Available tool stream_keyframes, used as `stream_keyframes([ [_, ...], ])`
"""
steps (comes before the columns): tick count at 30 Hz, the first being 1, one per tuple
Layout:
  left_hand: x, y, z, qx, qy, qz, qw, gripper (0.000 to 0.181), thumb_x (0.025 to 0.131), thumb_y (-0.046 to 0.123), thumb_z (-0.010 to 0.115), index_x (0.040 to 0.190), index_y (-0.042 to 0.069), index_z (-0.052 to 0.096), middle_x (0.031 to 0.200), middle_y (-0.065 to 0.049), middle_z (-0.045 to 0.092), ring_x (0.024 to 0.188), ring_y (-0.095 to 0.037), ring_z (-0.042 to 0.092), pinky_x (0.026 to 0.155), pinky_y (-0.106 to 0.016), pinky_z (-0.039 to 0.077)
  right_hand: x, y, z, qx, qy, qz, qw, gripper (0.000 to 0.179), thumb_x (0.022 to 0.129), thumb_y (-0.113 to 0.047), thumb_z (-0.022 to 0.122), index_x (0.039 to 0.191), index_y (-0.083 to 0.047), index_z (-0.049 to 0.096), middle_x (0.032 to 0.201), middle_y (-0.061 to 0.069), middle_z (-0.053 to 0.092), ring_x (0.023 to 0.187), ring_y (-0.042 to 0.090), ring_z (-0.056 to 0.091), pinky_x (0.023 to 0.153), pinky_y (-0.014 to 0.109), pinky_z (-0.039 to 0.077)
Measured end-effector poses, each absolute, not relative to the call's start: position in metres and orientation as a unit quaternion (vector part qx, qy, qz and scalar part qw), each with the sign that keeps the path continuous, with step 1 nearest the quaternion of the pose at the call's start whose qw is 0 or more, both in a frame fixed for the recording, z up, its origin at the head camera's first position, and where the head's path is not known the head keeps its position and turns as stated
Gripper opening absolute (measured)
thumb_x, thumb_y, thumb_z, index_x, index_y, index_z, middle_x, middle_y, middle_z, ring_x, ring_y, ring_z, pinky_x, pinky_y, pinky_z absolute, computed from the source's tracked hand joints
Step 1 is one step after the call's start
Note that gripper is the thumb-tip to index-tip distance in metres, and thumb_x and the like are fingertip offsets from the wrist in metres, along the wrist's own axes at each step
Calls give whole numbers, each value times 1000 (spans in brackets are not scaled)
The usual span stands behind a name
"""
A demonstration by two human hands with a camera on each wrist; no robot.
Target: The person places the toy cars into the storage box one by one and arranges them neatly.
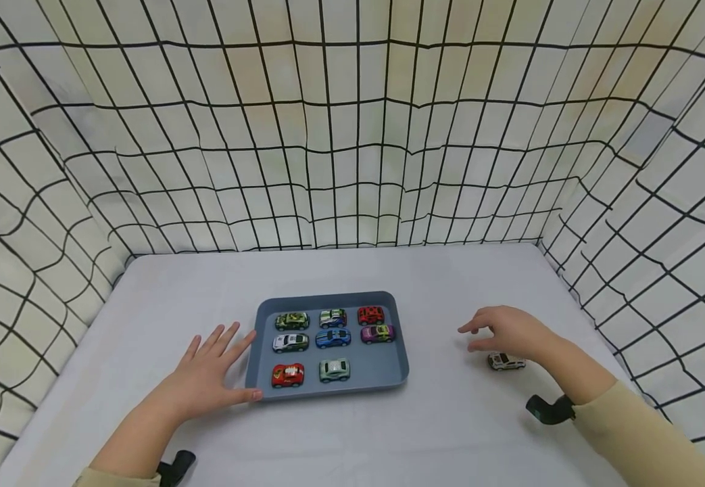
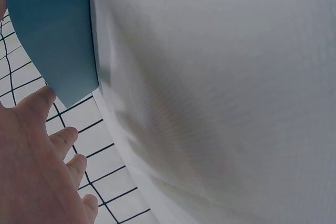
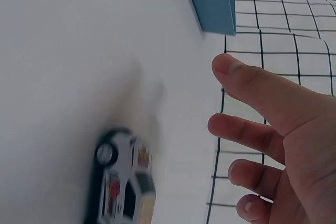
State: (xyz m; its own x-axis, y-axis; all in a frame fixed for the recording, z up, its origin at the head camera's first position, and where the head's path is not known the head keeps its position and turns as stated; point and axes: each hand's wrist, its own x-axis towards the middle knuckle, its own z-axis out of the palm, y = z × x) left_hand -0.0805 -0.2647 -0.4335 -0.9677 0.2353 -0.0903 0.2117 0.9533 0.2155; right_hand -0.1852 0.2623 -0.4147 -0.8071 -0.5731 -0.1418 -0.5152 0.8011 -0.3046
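A blue-grey tray [image 1: 364, 372] lies on the white table, with several small toy cars in it in rows. Among them are a red car [image 1: 288, 375] and a pale green car [image 1: 334, 369] in the front row, and a purple car [image 1: 378, 333] at the right. My left hand [image 1: 206, 382] spreads its fingers at the tray's left edge, thumb and forefinger by the rim. To the right of the tray, my right hand [image 1: 510, 331] hovers with loosely bent fingers and holds nothing. Below it a white toy car [image 3: 123, 182] sits on the table.
The white-covered table [image 1: 449, 433] is bounded at the back and sides by white walls with a black grid [image 1: 352, 135]. A black wrist mount [image 1: 549, 410] sticks out under the right forearm, another [image 1: 177, 467] under the left.
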Motion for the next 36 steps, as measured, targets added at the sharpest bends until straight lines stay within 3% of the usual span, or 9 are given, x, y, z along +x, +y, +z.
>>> stream_keyframes([
  [14,-81,-264,-431,112,986,106,58,110,69,78,69,154,15,37,159,-24,26,145,-49,17,113,-71,9,-171,304,-411,-221,947,-157,172,33,81,-37,81,112,-26,76,111,-9,68,102,18,64,81,38,54],
  [22,-81,-264,-430,109,987,105,63,110,69,78,69,154,16,38,159,-24,25,145,-49,17,113,-71,9,-166,313,-417,-197,942,-169,210,32,77,-26,85,108,-29,77,101,-12,65,79,15,51,62,30,46],
  [27,-81,-265,-432,108,986,106,64,111,69,80,67,155,16,37,160,-23,25,146,-48,16,113,-70,8,-166,315,-419,-203,940,-169,217,34,77,-23,85,110,-27,76,95,-11,61,81,16,51,63,30,46],
  [36,-80,-265,-433,107,987,103,62,111,68,80,67,154,16,38,159,-23,26,145,-49,17,113,-71,9,-168,318,-424,-215,937,-177,212,32,81,-13,80,110,-27,76,105,-11,65,83,15,52,66,30,47],
])
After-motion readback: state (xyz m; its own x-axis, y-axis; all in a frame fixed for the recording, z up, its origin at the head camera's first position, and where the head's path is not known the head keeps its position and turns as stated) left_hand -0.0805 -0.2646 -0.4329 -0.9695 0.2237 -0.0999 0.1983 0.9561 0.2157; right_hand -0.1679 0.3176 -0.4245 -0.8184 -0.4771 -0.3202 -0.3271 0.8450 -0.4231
